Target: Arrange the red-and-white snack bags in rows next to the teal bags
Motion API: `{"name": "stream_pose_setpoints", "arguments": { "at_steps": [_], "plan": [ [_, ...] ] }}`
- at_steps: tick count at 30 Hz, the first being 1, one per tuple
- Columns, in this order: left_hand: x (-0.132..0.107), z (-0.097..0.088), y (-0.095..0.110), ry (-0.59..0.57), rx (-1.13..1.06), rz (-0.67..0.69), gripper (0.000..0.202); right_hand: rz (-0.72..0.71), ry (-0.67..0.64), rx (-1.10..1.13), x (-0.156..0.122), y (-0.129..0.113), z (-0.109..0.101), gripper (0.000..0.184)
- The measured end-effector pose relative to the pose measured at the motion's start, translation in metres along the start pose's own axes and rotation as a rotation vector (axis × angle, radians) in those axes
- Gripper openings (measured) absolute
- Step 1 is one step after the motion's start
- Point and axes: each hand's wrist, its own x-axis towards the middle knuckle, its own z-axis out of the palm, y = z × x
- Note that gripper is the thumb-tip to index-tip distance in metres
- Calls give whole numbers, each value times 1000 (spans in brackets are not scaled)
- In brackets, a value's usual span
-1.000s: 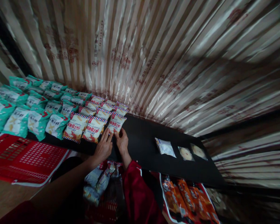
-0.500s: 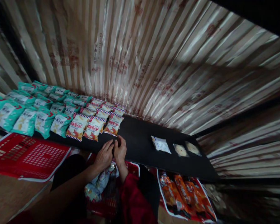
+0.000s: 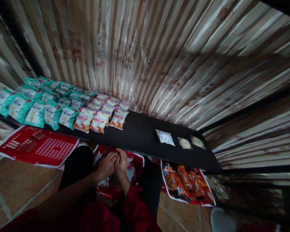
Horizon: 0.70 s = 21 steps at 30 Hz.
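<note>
My left hand (image 3: 106, 165) and my right hand (image 3: 121, 163) are side by side over a red basket (image 3: 136, 163) between my knees, fingers curled down into the snack packets in it. What they grip is hidden. On the black shelf (image 3: 140, 137) ahead lie rows of red-and-white striped snack packets (image 3: 100, 116), with teal packets (image 3: 36, 112) to their left.
A flat red basket (image 3: 36, 146) lies on the floor at left. Another red basket with orange packets (image 3: 186, 183) sits at right below the shelf. Three pale packets (image 3: 164, 137) lie on the shelf's right part. A striped curtain hangs behind.
Both hands have drawn back from the striped packets on the shelf and come down together into the basket in front of me. The camera has tilted downward.
</note>
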Motion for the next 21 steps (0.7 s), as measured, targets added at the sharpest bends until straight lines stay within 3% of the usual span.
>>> {"name": "stream_pose_setpoints", "arguments": {
  "at_steps": [3, 8, 11, 15, 21],
  "plan": [
    [-22, 12, -5, -134, 2, -87, 39, 66, -109, -65, -23, 10, 4, 41],
    [-51, 28, -17, -332, -9, -481, 48, 267, -309, -236, -51, 25, 11, 39],
    [-58, 35, -22, -429, -77, -597, 55, 376, -392, -295, -63, 33, 13, 42],
    [-57, 44, -26, -469, -128, -656, 61, 487, -483, -280, -74, 40, 15, 46],
    [-49, 53, -33, -450, -142, -736, 54, 604, -546, -134, -77, 44, 20, 53]
  ]
}}
